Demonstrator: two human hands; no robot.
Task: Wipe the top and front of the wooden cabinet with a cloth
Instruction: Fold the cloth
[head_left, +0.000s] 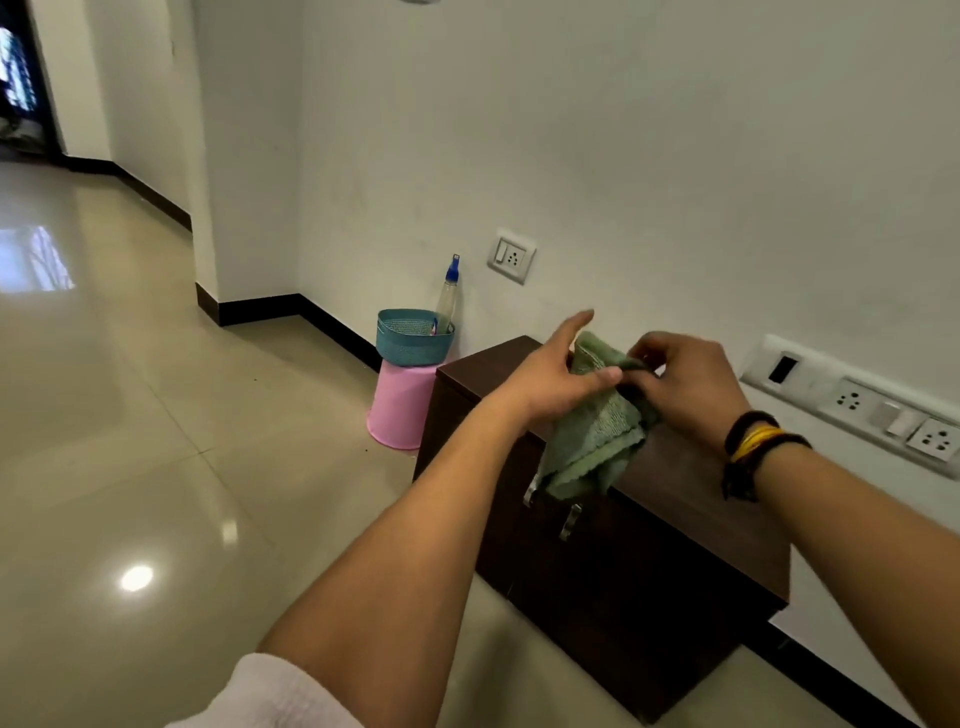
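A low dark wooden cabinet stands against the white wall, with two metal handles on its front. Above its top hangs a folded green cloth, held in the air between both hands. My left hand lies flat against the cloth's left side, thumb pressing it, index finger stretched out. My right hand pinches the cloth's upper edge from the right; its wrist carries black and yellow bands. The cloth's lower end dangles over the cabinet's front edge.
A teal basket holding a spray bottle with a blue top sits on a pink upturned bucket left of the cabinet. Wall sockets are above it, and a socket strip to the right. Glossy tiled floor spreads left.
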